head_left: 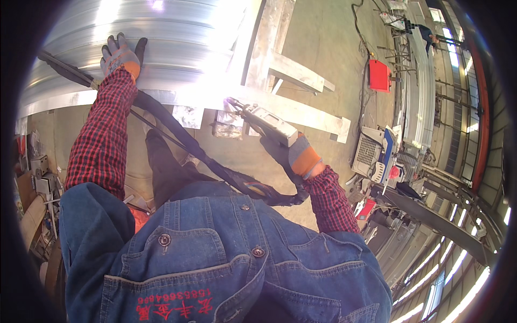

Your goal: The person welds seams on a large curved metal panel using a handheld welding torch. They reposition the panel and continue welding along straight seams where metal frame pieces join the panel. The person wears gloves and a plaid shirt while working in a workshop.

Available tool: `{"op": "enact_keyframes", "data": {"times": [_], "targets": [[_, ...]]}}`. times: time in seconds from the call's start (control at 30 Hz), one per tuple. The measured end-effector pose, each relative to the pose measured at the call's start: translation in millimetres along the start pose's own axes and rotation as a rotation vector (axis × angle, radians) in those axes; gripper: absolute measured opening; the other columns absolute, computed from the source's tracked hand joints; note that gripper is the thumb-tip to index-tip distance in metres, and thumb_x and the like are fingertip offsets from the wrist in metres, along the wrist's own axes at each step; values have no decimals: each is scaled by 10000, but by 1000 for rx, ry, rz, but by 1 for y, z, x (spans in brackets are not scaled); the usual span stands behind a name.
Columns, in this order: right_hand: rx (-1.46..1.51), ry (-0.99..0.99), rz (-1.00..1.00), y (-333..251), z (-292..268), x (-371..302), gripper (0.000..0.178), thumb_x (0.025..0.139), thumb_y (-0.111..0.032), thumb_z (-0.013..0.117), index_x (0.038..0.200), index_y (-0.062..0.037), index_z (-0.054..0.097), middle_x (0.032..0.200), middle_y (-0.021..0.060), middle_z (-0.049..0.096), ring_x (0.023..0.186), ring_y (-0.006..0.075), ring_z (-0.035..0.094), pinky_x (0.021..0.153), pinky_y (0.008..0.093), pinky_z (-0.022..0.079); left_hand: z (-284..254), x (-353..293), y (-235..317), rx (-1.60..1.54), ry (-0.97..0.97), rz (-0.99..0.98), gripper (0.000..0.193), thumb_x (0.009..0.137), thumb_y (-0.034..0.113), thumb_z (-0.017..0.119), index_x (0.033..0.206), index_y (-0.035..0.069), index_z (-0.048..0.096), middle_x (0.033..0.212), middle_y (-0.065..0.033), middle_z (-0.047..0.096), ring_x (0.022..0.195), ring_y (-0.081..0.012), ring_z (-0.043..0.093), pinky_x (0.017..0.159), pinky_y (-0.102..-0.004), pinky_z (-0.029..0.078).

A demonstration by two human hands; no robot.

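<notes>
Nearest: a blue denim work garment (183, 258) is being worn over red-and-black checked sleeves (99, 140). A black-sheathed cable bundle (171, 125) is being left slack across the front of the body, the slack presumably being allowed so that the tool is not being tugged.

Right hand (293, 156), gloved: grip is being closed around the rear of a handheld welding gun (272, 123), so judged by its slim nozzle and boxy body. Trigger is being hidden. The gun is being held at a slant, nozzle being pointed up and left at the near edge of the metalwork; whether contact is being made is being masked by glare. The rear hold is probably being used to spare the fingers the heat.

Left hand (123, 58), likewise gloved: grip is being left released, fingers being spread over a ribbed metal panel (172, 46), nothing being clasped. It is being placed well apart from the nozzle, likely for steadiness and safety.

Farther right: pale beams (296, 72) are being seen beside the panel, perhaps being used as supports. Beyond, a red box (379, 75) and a grille-fronted machine (366, 153) are being stood apart from the work.
</notes>
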State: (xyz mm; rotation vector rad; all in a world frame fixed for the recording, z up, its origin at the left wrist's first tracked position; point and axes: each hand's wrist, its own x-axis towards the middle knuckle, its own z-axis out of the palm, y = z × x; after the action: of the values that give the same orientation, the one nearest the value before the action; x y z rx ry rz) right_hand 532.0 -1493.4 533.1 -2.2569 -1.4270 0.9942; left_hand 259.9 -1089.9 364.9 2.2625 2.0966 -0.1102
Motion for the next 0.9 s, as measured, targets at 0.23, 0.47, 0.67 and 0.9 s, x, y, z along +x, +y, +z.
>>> {"op": "enact_keyframes", "data": {"times": [0.23,0.47,0.67,0.9], "targets": [[9,5,-10,3,0,-3,391,1019,-239,741,1376,-80,733,1174,150,806,970,246,762,865,385,605,4,2,0,-3,20,3,978,1029,836,395,1732,161,314,1794,-137,281,1642,-394,282,1331,-527,287],[68,-28,25,-1,-2,-4,399,1026,-228,736,1392,-69,720,1176,157,802,982,236,748,871,376,596,6,2,0,-1,38,4,980,1020,840,414,1723,162,332,1786,-136,298,1631,-396,304,1323,-527,304],[94,-57,83,-1,-5,-10,448,1038,-304,736,1416,-65,706,1194,162,806,1075,230,764,911,370,589,11,4,-1,23,82,7,986,998,854,448,1708,174,380,1774,-143,330,1614,-383,340,1308,-518,330],[84,-67,118,1,-5,-15,450,1036,-312,736,1411,-66,710,1200,165,807,1079,243,773,912,370,590,13,5,-2,24,57,12,961,1009,842,432,1712,190,365,1780,-140,314,1619,-386,333,1318,-513,329]]}}
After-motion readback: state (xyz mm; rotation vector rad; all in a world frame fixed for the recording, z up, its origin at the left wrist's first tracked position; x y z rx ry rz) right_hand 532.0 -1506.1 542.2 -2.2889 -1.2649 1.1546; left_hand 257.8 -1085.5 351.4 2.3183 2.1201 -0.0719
